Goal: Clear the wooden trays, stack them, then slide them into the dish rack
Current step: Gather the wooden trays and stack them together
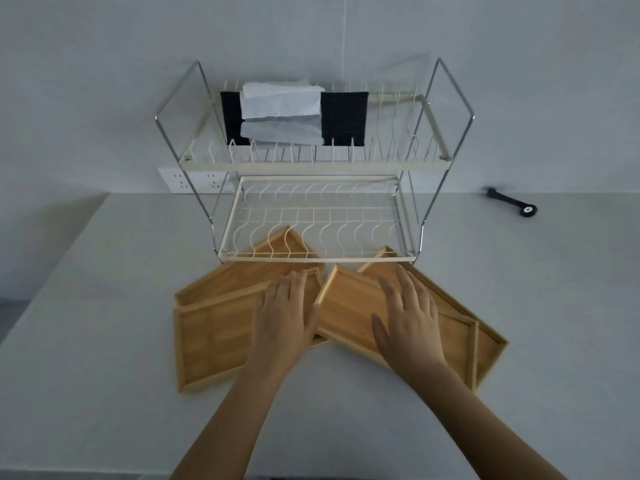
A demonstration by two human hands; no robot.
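At about eight o'clock on the grey tabletop point(104, 393) lie two overlapping wooden trays, the left front tray point(214, 344) resting partly on the left rear tray point(239, 275), whose far corner reaches under the lower tier of the dish rack point(315, 216). The left hand point(285, 315) lies flat on the right end of the front tray, its grip spread, fingers straight and pinching nothing. Just to its right, at six o'clock from the rack, the small middle tray point(349, 306) sits tilted on top of the right-hand pair, and the right hand point(407, 317) rests palm down across it, grip likewise spread and closed on nothing. Beneath runs the right inner tray point(457, 341) nested in the right outer tray point(491, 348), stretching toward four o'clock. All trays look empty already, so stacking seems the step in hand. They appear stiff, light and smooth, likely to skate on the tabletop; taking each by its raised rim on the long sides should hold better than pressing the flat floor. On the rack's top tier at twelve o'clock hang black and white cloths point(287, 112), and a small black tool point(512, 202) lies well apart at two o'clock.
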